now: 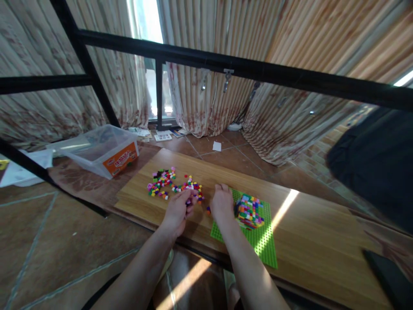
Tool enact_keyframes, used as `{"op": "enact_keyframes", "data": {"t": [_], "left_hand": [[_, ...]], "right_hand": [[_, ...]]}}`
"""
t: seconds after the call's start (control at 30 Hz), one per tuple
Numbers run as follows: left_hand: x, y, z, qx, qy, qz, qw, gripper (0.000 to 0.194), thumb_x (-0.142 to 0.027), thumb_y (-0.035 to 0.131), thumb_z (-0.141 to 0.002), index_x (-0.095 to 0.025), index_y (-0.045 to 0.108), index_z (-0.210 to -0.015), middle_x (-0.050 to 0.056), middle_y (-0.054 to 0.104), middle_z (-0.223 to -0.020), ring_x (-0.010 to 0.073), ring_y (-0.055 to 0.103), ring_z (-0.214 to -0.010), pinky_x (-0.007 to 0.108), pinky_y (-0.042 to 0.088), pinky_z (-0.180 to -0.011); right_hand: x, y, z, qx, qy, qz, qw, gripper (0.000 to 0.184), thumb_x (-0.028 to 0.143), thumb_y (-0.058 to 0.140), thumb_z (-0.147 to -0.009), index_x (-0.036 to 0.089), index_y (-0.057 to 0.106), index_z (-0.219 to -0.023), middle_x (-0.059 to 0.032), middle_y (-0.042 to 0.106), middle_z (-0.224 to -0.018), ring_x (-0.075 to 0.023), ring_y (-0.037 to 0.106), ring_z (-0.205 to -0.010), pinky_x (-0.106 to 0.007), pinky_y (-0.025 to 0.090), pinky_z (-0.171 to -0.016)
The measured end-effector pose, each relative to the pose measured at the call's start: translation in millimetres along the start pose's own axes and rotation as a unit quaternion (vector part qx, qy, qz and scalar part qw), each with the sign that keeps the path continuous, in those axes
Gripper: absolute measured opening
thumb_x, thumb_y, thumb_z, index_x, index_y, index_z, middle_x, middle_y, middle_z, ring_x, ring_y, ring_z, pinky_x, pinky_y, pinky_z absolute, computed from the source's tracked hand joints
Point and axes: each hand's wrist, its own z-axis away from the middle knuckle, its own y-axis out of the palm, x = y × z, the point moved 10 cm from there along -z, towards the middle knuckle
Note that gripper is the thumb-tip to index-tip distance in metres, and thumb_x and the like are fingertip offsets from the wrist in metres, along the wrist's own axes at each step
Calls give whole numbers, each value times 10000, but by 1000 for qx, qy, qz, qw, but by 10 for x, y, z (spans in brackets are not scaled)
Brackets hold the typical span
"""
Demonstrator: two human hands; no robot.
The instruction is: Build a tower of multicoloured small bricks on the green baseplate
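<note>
A pile of small coloured bricks (163, 181) lies scattered on a low wooden board (309, 245). My left hand (178, 210) rests at the near edge of the pile, fingers curled in a pinch among the bricks; what it holds is too small to make out. My right hand (222, 202) lies on the board beside a green baseplate (263, 243), its fingers curled down near a loose orange brick. On the baseplate stands a blocky multicoloured build (249, 211), just right of my right hand.
A clear plastic tub (103, 148) with an orange label sits on the floor at the left. Black metal bars (245, 66) cross the view in front of striped curtains. A dark cloth mass (377, 163) is at the right. Papers lie on the tiled floor.
</note>
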Motion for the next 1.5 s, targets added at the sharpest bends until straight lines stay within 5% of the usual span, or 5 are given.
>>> {"op": "enact_keyframes", "data": {"t": [0.37,0.57,0.73,0.9,1.5], "left_hand": [[120,-189,-5,-68,-91,133,985,186,-258,504,-849,-110,609,-807,33,593,-650,75,540,-523,175,436,-470],[176,-97,-13,-38,-112,206,971,230,-237,452,-884,-106,610,-780,69,633,-718,102,602,-620,209,526,-594],[180,-79,12,-27,-124,197,972,163,-131,478,-848,-77,610,-768,68,617,-673,84,578,-562,160,485,-491],[146,-138,-9,-37,-115,192,974,143,-128,489,-838,-85,607,-771,42,582,-622,56,515,-476,134,417,-410],[163,-195,-10,-63,-88,152,982,144,-133,485,-838,-89,603,-768,30,574,-621,60,514,-487,151,404,-424]], "right_hand": [[77,-101,-14,5,-40,-36,999,250,131,449,-820,189,693,-814,-90,673,-819,-207,588,-792,-326,435,-745],[628,-315,183,83,-93,-345,930,230,295,500,-867,229,669,-1007,-31,689,-961,-151,631,-861,-256,480,-764],[304,-412,236,73,-22,-100,992,260,282,474,-881,167,660,-1021,-83,664,-955,-194,623,-860,-304,459,-792],[52,-262,391,154,26,97,983,329,350,499,-877,109,614,-1069,-149,631,-976,-238,625,-869,-315,446,-747],[237,25,316,143,-35,-36,988,179,135,540,-784,174,704,-723,-69,661,-755,-163,612,-690,-268,437,-679]]}}
